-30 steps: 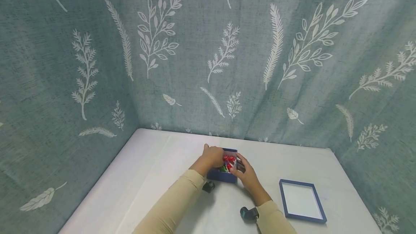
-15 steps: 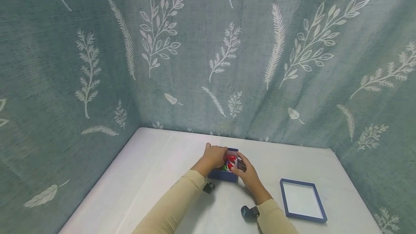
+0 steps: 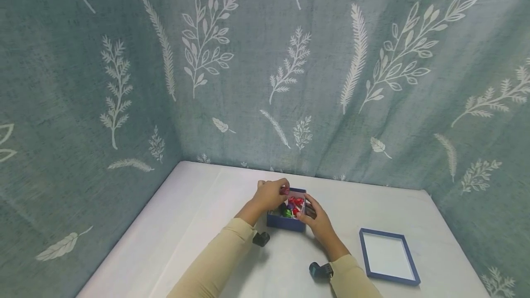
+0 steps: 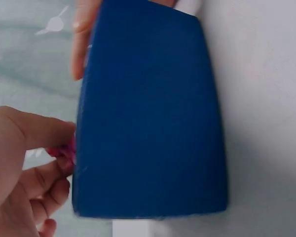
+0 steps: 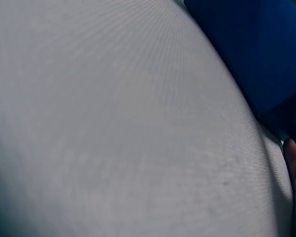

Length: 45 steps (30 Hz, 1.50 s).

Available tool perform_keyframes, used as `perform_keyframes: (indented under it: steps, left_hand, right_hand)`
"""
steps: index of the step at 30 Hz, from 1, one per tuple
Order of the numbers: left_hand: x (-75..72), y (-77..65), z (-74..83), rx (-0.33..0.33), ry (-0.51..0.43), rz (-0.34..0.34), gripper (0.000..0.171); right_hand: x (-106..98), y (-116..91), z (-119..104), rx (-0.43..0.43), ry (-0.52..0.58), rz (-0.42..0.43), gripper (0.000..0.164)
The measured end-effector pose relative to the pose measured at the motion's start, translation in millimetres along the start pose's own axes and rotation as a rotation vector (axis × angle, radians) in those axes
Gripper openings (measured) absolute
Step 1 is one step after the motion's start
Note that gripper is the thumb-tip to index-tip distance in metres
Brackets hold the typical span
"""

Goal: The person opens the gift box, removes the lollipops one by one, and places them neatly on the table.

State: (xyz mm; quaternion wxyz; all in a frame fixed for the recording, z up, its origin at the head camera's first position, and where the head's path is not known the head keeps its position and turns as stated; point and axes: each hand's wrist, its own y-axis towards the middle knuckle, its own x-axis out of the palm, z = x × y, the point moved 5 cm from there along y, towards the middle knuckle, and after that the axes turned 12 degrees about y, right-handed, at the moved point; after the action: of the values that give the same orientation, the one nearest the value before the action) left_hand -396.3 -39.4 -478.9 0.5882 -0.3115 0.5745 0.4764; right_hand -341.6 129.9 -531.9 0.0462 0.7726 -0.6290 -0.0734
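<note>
A blue box (image 3: 286, 223) with a pale inside stands without a lid on the white table. Inside it lie several wrapped candies (image 3: 296, 203) in red, green and purple, some with white sticks. My left hand (image 3: 270, 196) is over the box's left side, pinching a pink-red wrapped candy (image 4: 63, 151) between thumb and fingers. The box's outer wall partly hides that candy in the left wrist view. At the box's right side, my right hand (image 3: 320, 224) grips the wall, thumb at the near corner and fingers toward the far one.
A blue-rimmed lid (image 3: 389, 257) with a white inside lies on the table (image 3: 198, 224) to the right of the box. A teal leaf-patterned curtain (image 3: 248, 82) hangs along the table's back and both sides.
My left hand has come up out of the box, slightly back and left, with a pink-red candy in its fingers. More of the box's contents show. The right hand keeps its place on the box.
</note>
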Motion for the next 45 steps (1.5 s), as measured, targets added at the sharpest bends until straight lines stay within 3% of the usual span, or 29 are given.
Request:
perform_keyframes:
  steps: [4, 7, 17, 23, 29, 35, 45]
  left_hand:
    - [-10.3, -2.0, -10.9, -0.030, -0.134, 0.052, 0.022]
    - [-13.9, -4.8, -20.4, -0.065, -0.214, 0.055, 0.023]
    - [-17.4, -15.1, -47.2, -0.084, -0.372, 0.094, 0.022]
    - [-9.1, -19.6, -62.3, -0.109, -0.449, 0.170, 0.025]
    - [4.8, -25.6, -76.3, -0.142, -0.492, 0.225, 0.025]
    - [24.4, -25.2, -93.0, -0.178, -0.469, 0.179, 0.022]
    - [41.4, -22.0, -102.2, -0.194, -0.406, 0.094, 0.019]
  right_hand:
    - [-1, 2, 6, -0.014, 0.006, 0.013, 0.068]
    - [-3, 5, 19, -0.003, -0.005, 0.026, 0.069]
    - [-6, 8, 29, 0.012, -0.030, 0.047, 0.071]
    - [-9, 9, 29, 0.031, -0.009, 0.042, 0.071]
    - [-7, 8, 31, 0.040, -0.025, 0.051, 0.072]
    - [-5, 7, 31, 0.034, -0.035, 0.055, 0.072]
    - [-6, 7, 31, 0.028, -0.015, 0.053, 0.071]
